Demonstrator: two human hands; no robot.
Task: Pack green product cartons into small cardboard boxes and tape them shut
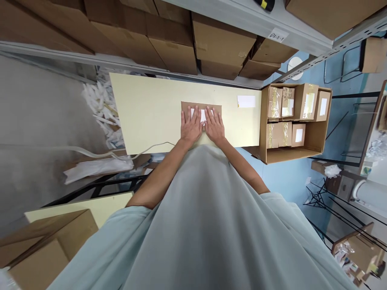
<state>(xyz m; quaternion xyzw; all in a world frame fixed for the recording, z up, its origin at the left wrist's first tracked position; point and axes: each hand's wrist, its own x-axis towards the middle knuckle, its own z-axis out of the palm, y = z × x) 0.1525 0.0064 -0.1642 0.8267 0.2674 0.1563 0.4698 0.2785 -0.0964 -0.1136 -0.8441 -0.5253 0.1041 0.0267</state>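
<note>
A small brown cardboard parcel [216, 108] lies on the pale yellow table [145, 112] near its front edge. A white label [202, 116] sits on top of the parcel, partly covered by my fingers. My left hand [190, 125] lies flat on the parcel's left half with fingers stretched out. My right hand [214, 125] lies flat beside it on the right half, fingers spread over the label. Neither hand grips anything.
A loose white label [246, 101] lies on the table to the right. An open carton [316, 137] with several labelled small parcels stands at the table's right end. Shelves of cardboard boxes [220, 42] rise behind. White paper strips [101, 104] pile at the left.
</note>
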